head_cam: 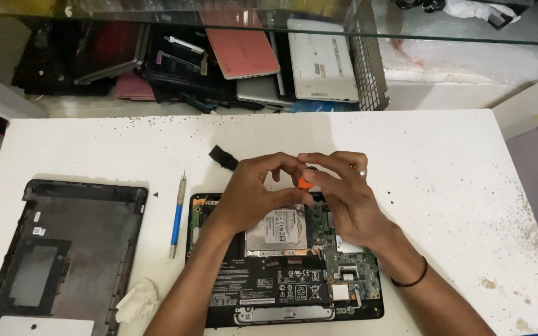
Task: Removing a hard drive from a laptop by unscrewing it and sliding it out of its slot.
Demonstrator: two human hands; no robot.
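An orange-handled screwdriver (304, 182) is pinched by both hands, left hand (258, 193) and right hand (344, 193), over one opened laptop (281, 274) at the surface's (456, 186) near edge; one silver drive (277, 231) is seated inside. One black cover (63, 249) lies left, one blue tool (177, 218) between.

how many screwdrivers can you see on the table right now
2. A blue screwdriver lies on the table left of the opened laptop. An orange-handled one is pinched between both hands above the laptop. Others may be hidden under the hands.

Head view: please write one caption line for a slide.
Both hands grip an orange tool over an opened laptop on a white table.
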